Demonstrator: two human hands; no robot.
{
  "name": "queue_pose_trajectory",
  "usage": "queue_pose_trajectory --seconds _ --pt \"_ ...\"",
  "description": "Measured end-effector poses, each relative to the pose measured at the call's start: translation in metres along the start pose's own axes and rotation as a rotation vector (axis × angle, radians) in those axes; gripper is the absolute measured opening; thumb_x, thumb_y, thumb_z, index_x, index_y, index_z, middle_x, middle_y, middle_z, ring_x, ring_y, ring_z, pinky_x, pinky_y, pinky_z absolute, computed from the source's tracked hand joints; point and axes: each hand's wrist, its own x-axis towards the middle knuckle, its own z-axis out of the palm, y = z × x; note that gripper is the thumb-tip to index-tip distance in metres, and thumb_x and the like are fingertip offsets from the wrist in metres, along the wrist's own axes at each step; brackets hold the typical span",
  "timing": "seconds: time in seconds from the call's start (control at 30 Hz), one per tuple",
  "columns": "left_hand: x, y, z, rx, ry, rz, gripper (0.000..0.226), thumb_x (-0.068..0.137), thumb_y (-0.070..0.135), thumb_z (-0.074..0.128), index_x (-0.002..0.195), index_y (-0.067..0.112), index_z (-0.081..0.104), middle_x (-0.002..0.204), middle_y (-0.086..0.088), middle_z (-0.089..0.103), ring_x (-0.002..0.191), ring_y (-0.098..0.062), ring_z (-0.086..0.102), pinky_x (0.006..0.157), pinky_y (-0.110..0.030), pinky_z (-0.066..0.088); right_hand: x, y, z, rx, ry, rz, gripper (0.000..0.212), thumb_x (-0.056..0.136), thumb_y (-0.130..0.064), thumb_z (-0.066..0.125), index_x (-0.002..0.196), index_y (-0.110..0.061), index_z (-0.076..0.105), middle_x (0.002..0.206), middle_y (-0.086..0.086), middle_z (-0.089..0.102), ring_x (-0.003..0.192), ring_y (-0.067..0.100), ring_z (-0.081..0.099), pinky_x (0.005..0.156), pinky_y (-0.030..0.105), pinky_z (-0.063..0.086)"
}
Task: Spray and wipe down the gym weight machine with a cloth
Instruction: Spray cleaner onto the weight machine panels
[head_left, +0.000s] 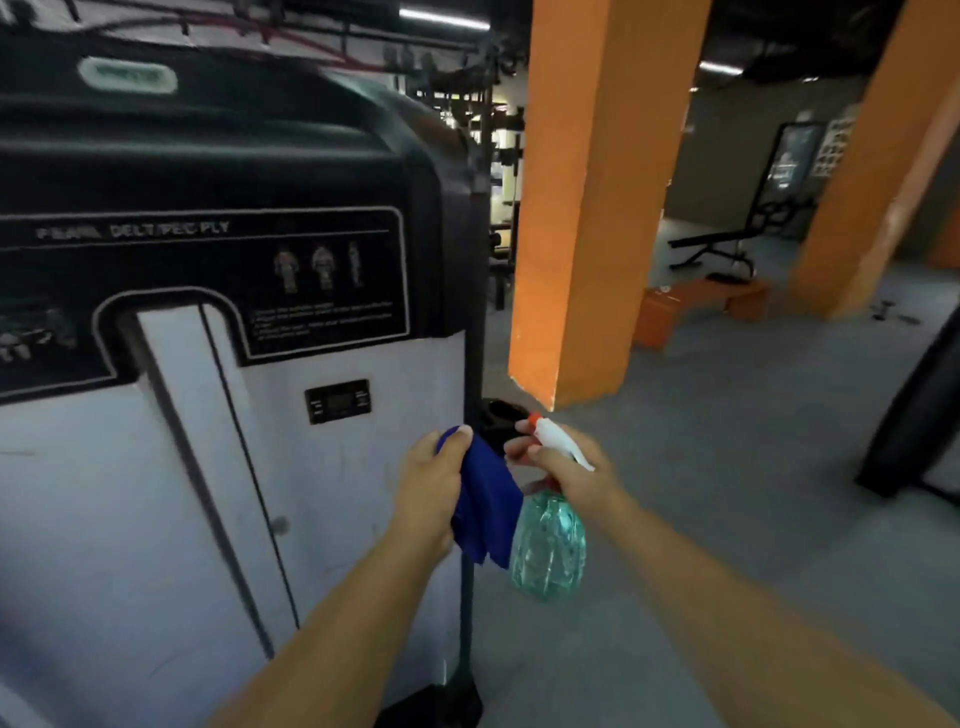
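The left hand (428, 475) grips a blue cloth (485, 506), fingers curled over its top, the fabric hanging down just at 3 o'clock of the weight machine's (218, 312) white lower panel. At 3 o'clock of the cloth and touching it, the right hand (569, 470) is wrapped round the neck of a green spray bottle (548, 545), a finger at the white trigger. An orange pillar (592, 208) stands at 12 o'clock of both hands.

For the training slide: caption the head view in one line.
Left hand holds a blue cloth, right hand a green spray bottle, beside the pec-fly machine.
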Motion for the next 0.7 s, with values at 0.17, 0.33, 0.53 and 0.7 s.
queue_pose_trajectory --seconds 0.17,0.33,0.53,0.7 --pt "0.006 0.001 0.096 0.036 -0.077 0.048 0.018 0.102 0.033 0.059 0.095 0.02 0.07 0.094 -0.005 0.074 0.094 -0.026 0.069 0.089 -0.047 0.055 0.01 -0.023 -0.099 0.016 0.123 -0.035 0.026 0.104 -0.003 0.051 0.128 -0.003 0.061 0.113 0.017 0.074 0.102 0.024 0.072 0.067 0.033 0.058" --pt "0.023 -0.005 0.187 0.042 -0.068 0.066 0.019 0.105 0.031 0.054 0.095 0.02 0.066 0.096 -0.003 0.068 0.092 -0.023 0.063 0.079 -0.04 0.05 0.038 -0.034 -0.197 0.003 0.234 -0.089 0.024 0.102 -0.002 0.053 0.119 -0.014 0.066 0.11 0.01 0.076 0.108 0.03 0.071 0.075 0.045 0.059" --pt "0.05 -0.04 0.267 0.056 -0.044 0.034 0.021 0.105 0.027 0.054 0.101 0.01 0.064 0.091 -0.006 0.066 0.085 -0.022 0.061 0.065 -0.032 0.045 0.091 -0.028 -0.269 -0.025 0.27 -0.095 0.025 0.101 -0.001 0.054 0.108 -0.02 0.07 0.115 0.01 0.074 0.106 0.027 0.07 0.082 0.052 0.06" --pt "0.097 -0.044 0.288 0.06 0.087 0.013 0.015 0.105 0.029 0.055 0.104 0.016 0.063 0.095 0.001 0.065 0.088 -0.017 0.062 0.076 -0.038 0.051 0.156 -0.017 -0.277 0.018 0.21 -0.101 0.024 0.101 -0.004 0.056 0.102 -0.022 0.071 0.115 0.013 0.073 0.098 0.026 0.068 0.07 0.041 0.059"
